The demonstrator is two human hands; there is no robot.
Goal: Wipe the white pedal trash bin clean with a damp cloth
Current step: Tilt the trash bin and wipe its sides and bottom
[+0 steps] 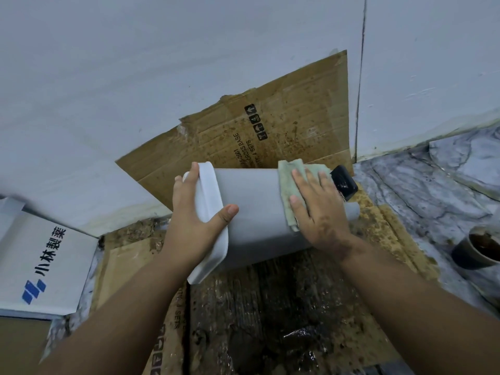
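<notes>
The white pedal trash bin (254,209) is tipped on its side above dirty cardboard, its lid end to the left and its black pedal (345,181) at the right end. My left hand (194,223) grips the bin at the white lid (209,201), thumb across the body. My right hand (318,209) lies flat, fingers spread, pressing a pale green cloth (288,185) against the bin's side near the pedal end. Most of the cloth is hidden under the hand.
Stained cardboard (243,125) leans against the white wall behind; more wet, soiled cardboard (270,307) covers the floor below. A white box with blue logo (40,266) sits at left. A dark cup of brown liquid (479,247) stands on the marble floor at right.
</notes>
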